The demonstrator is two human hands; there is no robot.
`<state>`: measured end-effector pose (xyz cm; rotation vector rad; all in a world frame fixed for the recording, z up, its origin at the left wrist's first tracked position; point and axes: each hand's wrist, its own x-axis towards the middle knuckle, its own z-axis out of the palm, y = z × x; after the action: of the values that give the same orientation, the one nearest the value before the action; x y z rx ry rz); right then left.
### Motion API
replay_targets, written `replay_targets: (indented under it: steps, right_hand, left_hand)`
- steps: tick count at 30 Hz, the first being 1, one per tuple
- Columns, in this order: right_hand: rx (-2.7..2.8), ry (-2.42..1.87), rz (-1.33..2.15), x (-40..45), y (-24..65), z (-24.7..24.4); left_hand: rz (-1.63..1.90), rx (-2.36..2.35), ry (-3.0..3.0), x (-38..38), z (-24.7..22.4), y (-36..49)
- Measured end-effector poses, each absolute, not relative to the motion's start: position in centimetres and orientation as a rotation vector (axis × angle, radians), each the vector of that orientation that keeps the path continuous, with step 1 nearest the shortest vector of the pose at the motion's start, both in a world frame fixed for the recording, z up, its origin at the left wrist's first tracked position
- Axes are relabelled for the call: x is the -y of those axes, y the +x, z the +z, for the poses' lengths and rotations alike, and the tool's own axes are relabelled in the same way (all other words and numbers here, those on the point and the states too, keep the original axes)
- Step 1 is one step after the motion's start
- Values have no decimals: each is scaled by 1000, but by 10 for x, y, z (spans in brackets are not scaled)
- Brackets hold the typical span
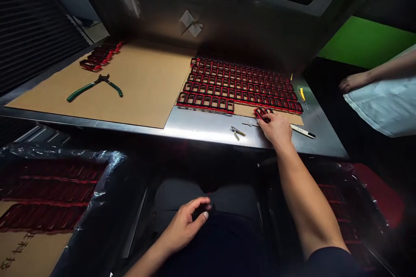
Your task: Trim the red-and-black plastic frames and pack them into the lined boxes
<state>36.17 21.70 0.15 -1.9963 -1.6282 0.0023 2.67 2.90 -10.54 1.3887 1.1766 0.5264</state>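
Observation:
My right hand reaches onto the metal table, its fingers closed on a few red and black frames at the near edge of the cardboard. Several rows of the same red and black frames lie just beyond it. A white marker with a black end lies right beside this hand. Over my lap hovers my left hand, its thumb and fingers apart with nothing between them. Small clippers and a thin pin-like piece rest left of my right hand.
Green-handled pliers and a small group of frames sit on the left cardboard. Yellow tools lie at the right. Plastic-lined boxes of red parts flank me below the table. Another person's hand shows far right.

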Motion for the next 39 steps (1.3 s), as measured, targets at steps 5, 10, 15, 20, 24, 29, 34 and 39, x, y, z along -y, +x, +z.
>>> replay_targets:
  steps: [5,10,15,20,24,29,34,39]
  right_hand:
    - [1840,-1560,211,-117,288,8]
    - [2006,-1289,846,-23,211,-45]
    - [1613,-1242,1317,-12,219,-79]
    - [612,-1106,1914,-24,236,-77]
    - [307,-1023,1965,-27,225,-73]
    - [453,-1062,1843,-20,217,-69]
    - [714,-1171,1601,-8,223,-70]
    - [809,-1093,1666,-1,223,-66]
  left_hand:
    - [900,-845,993,-40,-98,48]
    - [1067,-876,395,-44,-84,65]
    - [879,-945,177,-40,-78,50]
    - [734,-1051,786,-29,-69,37]
    - [881,-1128,1475,-22,-54,37]
    - [1131,-1016,1802,-13,-54,34]
    - [1173,-1026,1818,-9,-64,30]
    - [1118,-1013,1784,-6,-74,30]
